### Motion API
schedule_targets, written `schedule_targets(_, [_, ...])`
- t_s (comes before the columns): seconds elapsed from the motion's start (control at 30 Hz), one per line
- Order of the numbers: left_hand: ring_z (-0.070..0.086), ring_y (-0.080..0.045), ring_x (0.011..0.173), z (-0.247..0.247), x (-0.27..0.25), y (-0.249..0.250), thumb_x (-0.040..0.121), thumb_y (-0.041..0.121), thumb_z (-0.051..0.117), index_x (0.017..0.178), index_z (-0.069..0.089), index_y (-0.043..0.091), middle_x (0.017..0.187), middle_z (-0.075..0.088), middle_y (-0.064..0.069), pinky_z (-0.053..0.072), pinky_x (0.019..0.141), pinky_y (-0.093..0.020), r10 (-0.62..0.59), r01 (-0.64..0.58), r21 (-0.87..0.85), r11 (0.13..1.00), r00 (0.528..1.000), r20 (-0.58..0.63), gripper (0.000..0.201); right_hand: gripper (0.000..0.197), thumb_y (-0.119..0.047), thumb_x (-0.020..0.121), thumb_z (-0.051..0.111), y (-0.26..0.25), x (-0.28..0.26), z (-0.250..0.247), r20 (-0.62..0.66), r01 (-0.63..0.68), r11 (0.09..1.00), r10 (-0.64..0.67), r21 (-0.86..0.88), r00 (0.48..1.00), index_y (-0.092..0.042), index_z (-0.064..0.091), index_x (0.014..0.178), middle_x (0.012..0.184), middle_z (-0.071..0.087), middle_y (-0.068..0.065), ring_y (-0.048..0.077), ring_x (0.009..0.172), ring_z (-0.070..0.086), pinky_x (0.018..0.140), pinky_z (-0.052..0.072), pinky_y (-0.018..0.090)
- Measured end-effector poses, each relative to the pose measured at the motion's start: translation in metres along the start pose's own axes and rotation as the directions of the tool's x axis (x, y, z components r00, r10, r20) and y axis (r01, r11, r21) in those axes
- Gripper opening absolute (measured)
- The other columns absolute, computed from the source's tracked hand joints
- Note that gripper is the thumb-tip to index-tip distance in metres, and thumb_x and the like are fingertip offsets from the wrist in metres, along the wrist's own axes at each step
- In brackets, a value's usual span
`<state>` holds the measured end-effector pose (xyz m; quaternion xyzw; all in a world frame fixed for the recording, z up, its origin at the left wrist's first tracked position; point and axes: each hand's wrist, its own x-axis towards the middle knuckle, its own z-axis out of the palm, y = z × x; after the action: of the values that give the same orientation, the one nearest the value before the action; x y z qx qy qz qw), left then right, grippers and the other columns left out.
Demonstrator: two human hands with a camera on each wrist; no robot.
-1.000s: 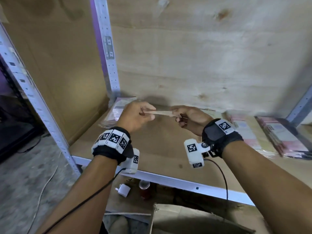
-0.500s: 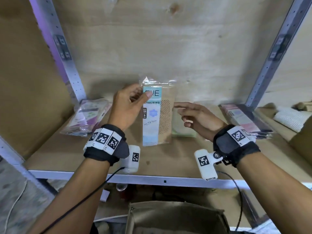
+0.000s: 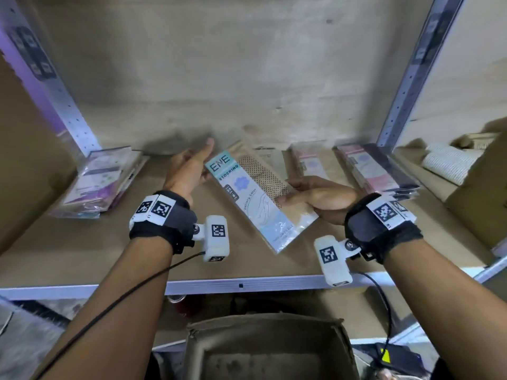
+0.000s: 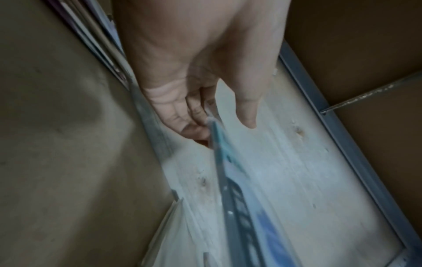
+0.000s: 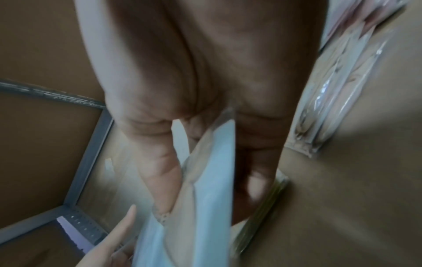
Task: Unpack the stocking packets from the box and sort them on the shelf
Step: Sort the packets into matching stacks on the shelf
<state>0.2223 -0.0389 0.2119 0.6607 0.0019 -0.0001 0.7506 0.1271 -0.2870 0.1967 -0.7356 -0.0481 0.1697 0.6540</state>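
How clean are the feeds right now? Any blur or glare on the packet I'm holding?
Head view: packet sharp enough to read "ENE STOCKING", uprights bowed by the wide lens, shelf corners dim. Left wrist view: left hand fairly clear, packet edge streaked with motion blur. Right wrist view: right hand soft and smeared, bright glare on the wrapped pink packets behind.

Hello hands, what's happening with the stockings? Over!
Right hand grips blue stocking packet, tilted above shelf. Left hand open, fingers at its top edge. Nothing in the way.
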Motion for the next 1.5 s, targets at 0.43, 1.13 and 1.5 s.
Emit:
schedule_targets(0.43, [0.062,-0.011,0.048,-0.011,0.007,-0.007,0.095,0.05,0.056,0.061,0.056,0.02,0.058,0.063,-0.001,0.044,0.056,-0.024,0.079,-0.105,0.436,0.894,0.994,0.077,0.045,0.022,-0.017,0.091,0.066,0.002,-0.012,-0.003,-0.03,-0.021,0.989,0.017,-0.145,0.999,-0.003,0.068,0.107,0.108,0.069,0.013,0.025,0.095,0.062,0.08,0.049,0.024])
schedule_targets(1.13, [0.062,-0.014,0.038,-0.034,-0.013,-0.001,0.096,0.05,0.051,0.075,0.074,0.01,0.058,0.069,-0.006,0.044,0.034,-0.017,-0.337,0.374,-0.09,0.923,0.899,0.281,0.051,0.025,-0.004,0.093,0.06,0.001,-0.006,0.017,0.049,0.074,0.993,-0.07,-0.092,0.996,0.003,0.06,0.117,0.107,0.071,0.001,0.008,0.099,0.067,0.088,0.049,0.015])
schedule_targets(1.5, [0.07,-0.019,0.082,-0.008,-0.021,-0.021,0.09,0.054,0.061,0.106,0.07,0.012,0.094,0.078,-0.006,0.056,0.058,-0.023,-0.255,0.22,0.155,0.963,0.931,0.262,0.046,0.013,-0.009,0.084,0.074,0.007,0.015,0.037,-0.226,0.084,0.957,-0.02,0.276,0.974,-0.015,0.063,0.088,0.087,0.075,0.001,0.008,0.061,0.065,0.043,0.041,0.015])
